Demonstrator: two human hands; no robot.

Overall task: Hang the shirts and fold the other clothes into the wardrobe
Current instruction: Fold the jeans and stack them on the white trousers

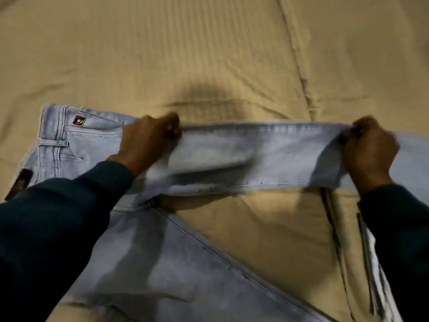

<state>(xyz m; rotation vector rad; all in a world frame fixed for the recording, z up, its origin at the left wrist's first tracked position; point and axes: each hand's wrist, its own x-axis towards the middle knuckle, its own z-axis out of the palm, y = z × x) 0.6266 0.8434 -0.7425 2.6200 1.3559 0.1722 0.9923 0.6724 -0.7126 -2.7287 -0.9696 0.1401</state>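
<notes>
Two sets of fingers point(173, 126) curl tightly round one leg of the pale blue denim jeans point(255, 154), the left hand point(145, 140) nearer the waistband, the right hand point(369, 152) farther along. Pulled taut between them, this leg seems held up for laying onto the other, which sprawls nearer across the tan ribbed bedspread point(209, 47).

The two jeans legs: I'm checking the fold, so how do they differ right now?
The far leg is gripped by left hand and right hand, stretched sideways; the near leg lies unheld, angling toward the camera on the beige bedcover. Both are pale blue denim.
</notes>
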